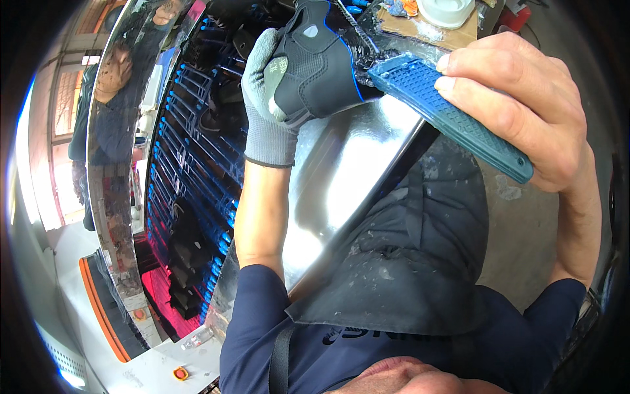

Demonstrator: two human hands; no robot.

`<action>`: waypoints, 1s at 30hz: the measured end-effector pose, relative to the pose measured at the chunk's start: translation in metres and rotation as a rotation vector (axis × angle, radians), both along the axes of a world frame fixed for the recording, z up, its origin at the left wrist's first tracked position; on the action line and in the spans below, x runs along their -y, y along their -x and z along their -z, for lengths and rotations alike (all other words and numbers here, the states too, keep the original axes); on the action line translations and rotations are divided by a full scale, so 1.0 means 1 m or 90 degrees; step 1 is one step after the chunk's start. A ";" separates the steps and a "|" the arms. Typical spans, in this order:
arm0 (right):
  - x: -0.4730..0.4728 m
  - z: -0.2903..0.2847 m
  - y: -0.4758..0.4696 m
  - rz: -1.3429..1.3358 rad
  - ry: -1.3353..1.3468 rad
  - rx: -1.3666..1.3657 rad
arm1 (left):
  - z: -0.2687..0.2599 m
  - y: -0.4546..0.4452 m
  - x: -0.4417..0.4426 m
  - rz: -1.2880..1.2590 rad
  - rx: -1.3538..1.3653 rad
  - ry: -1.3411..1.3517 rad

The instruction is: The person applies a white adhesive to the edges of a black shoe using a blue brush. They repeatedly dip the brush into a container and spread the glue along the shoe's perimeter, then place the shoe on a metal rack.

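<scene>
My left hand point(270, 93), in a grey coated knit glove, grips a black shoe upper point(320, 64) with blue edging at the upper middle. My bare right hand point(521, 103) holds a blue-green brush point(457, 111) with a textured plastic handle. The brush's far end meets the shoe's lower edge, where dark, wet-looking bristles or residue show; the exact contact is hard to make out. Below the shoe lies a shiny metal surface point(339, 167).
A conveyor rack with blue-tipped rods point(182, 128) runs along the left, carrying black shoe parts point(187, 251). Beyond it a person point(110, 98) is partly visible. A white bowl point(447, 10) rests on cardboard point(428, 32) at the top. A small bottle point(198, 339) lies lower left.
</scene>
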State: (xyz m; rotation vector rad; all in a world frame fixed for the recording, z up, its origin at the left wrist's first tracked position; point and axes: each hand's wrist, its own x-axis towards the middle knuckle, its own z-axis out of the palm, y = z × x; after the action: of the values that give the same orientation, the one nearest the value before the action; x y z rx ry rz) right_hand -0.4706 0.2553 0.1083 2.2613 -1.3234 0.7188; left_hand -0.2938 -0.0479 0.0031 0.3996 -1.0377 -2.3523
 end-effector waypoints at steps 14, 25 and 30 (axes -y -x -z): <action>-0.002 0.008 0.008 0.035 0.071 -0.189 | -0.007 0.006 -0.001 0.370 -0.203 -0.210; -0.006 0.015 0.008 0.081 0.075 -0.219 | -0.004 0.008 0.001 0.313 -0.214 -0.073; -0.007 0.016 0.010 0.091 0.071 -0.222 | -0.002 0.007 -0.001 0.060 -0.080 0.074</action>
State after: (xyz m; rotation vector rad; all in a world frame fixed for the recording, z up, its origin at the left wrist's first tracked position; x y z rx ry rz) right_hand -0.4803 0.2622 0.0922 2.0624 -1.2266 0.3217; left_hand -0.3011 -0.0468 0.0051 0.1593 -1.1484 -2.3519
